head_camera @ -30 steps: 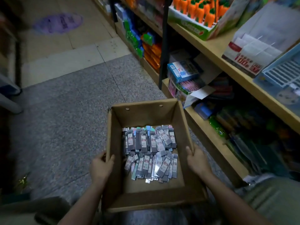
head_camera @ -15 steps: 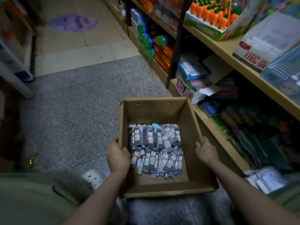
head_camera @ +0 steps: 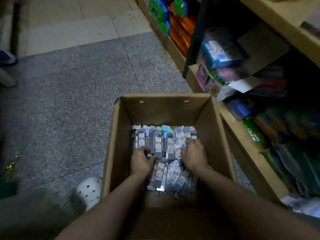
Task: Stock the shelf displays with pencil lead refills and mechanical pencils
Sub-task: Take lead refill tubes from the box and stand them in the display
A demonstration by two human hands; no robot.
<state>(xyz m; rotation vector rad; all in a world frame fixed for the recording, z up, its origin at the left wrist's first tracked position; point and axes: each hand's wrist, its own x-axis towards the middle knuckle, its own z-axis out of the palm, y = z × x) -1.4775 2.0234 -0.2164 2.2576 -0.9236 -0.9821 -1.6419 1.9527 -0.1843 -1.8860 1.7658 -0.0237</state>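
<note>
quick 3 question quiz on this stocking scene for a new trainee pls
1. True or false: both hands are inside the cardboard box.
2. Multiple choice: the pile of lead refill packs lies on A) a shelf B) the bottom of the box C) the bare floor.
3. Fill in: the box stands on the grey floor, and the shelving is on its ___ side.

Key
1. True. The left hand and the right hand are both down on the packs.
2. B.
3. Right.
</note>
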